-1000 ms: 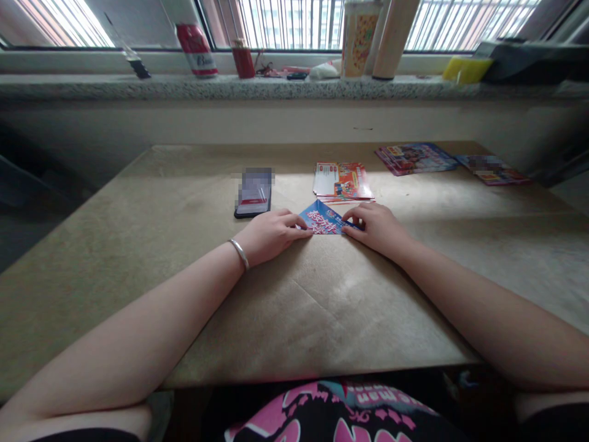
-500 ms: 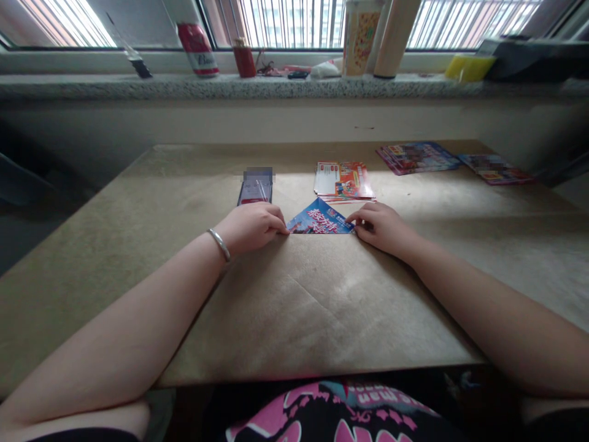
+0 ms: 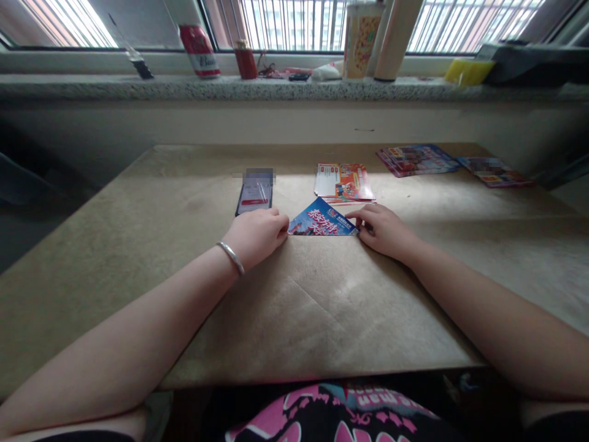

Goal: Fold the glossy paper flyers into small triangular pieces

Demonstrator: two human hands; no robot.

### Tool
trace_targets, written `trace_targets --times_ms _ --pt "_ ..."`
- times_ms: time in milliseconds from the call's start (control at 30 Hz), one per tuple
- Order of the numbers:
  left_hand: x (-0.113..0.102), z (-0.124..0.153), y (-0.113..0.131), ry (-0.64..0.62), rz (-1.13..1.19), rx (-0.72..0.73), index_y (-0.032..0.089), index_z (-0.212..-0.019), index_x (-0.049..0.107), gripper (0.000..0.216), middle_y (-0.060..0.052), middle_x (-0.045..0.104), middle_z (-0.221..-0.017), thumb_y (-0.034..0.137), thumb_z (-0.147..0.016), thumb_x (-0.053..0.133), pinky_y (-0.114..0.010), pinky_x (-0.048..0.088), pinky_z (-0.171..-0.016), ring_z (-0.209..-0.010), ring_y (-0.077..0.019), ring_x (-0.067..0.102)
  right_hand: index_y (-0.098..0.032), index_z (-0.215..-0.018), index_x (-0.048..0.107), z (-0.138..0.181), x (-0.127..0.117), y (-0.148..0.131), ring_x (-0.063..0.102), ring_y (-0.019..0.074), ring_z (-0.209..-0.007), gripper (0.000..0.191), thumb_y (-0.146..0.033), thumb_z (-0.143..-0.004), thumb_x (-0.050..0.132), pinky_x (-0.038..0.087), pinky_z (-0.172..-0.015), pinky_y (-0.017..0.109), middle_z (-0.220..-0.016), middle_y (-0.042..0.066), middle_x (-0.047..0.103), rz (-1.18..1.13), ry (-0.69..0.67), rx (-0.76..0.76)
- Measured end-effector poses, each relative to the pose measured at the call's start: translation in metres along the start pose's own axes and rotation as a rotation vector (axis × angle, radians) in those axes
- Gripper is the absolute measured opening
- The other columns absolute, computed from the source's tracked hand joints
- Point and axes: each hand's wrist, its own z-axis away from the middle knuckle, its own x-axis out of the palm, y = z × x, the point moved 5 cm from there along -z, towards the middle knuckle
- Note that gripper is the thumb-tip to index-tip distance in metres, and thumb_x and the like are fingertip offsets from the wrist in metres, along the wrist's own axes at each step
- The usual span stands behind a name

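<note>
A blue printed leaflet folded into a triangle (image 3: 322, 221) lies flat on the brown table (image 3: 294, 294). My left hand (image 3: 257, 236), fingers curled, presses on the triangle's left corner; a silver bangle is on that wrist. My right hand (image 3: 384, 228), fingers bent, pinches the triangle's right corner against the table. Both forearms rest on the tabletop.
A phone (image 3: 254, 197) lies just beyond my left hand. A stack of red and white leaflets (image 3: 343, 181) sits behind the triangle, with more leaflets (image 3: 416, 158) at the far right. The windowsill (image 3: 276, 88) holds a red can (image 3: 199, 50), cups and small items.
My left hand slid left from the middle of the folded leaflet to its left corner, uncovering most of the triangle. The right hand stayed at the right corner.
</note>
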Motion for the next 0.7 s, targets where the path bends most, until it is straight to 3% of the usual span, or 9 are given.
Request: trace_targets --times_ms 133,333,467,567,700 --pt "0.001 0.001 0.004 0.021 0.007 -0.021 0.019 -0.1 0.063 0.021 -0.005 0.069 -0.088 0.031 -0.088 0.051 -0.027 0.046 -0.062 -0.079 -0.0204 0.065 -0.02 -0.112 0.065 -0.001 -0.002 -0.002 0.059 0.0231 -0.089 0.036 -0.012 -0.081 0.049 0.049 -0.084 0.04 -0.094 0.009 0.065 -0.016 0.007 0.004" --pt "0.004 0.0 0.004 0.13 0.082 -0.045 0.015 -0.137 0.044 0.053 -0.013 0.062 -0.109 0.031 -0.088 0.054 -0.034 0.05 -0.079 -0.096 -0.0251 0.062 -0.022 -0.11 0.066 0.0 -0.007 -0.007 0.059 0.0207 -0.085 0.027 -0.026 -0.085 0.057 0.051 -0.077 0.036 -0.095 0.008 0.066 -0.14 0.033 0.067" --pt "0.002 -0.003 0.001 0.299 0.195 0.019 0.015 -0.133 0.049 0.046 -0.011 0.063 -0.108 0.027 -0.089 0.055 -0.035 0.049 -0.087 -0.097 -0.0224 0.059 -0.023 -0.101 0.067 0.001 -0.011 -0.007 0.06 0.0218 -0.094 0.019 -0.026 -0.083 0.061 0.051 -0.082 0.038 -0.1 0.008 0.067 -0.181 0.118 0.045" --pt "0.004 -0.005 -0.001 0.337 0.324 0.088 0.017 -0.125 0.054 0.037 -0.007 0.065 -0.1 0.024 -0.089 0.057 -0.033 0.049 -0.085 -0.089 -0.0179 0.06 -0.024 -0.089 0.066 0.001 -0.014 -0.01 0.061 0.0216 -0.093 0.009 -0.025 -0.084 0.059 0.05 -0.084 0.04 -0.093 0.006 0.068 -0.184 0.166 -0.051" --pt "0.006 -0.007 -0.005 0.363 0.48 0.098 0.018 -0.116 0.059 0.03 -0.004 0.064 -0.093 0.018 -0.086 0.058 -0.029 0.05 -0.081 -0.084 -0.0144 0.06 -0.024 -0.083 0.065 0.001 -0.018 -0.016 0.061 0.0198 -0.085 0.008 -0.021 -0.085 0.058 0.05 -0.081 0.038 -0.086 0.004 0.068 -0.182 0.197 -0.133"
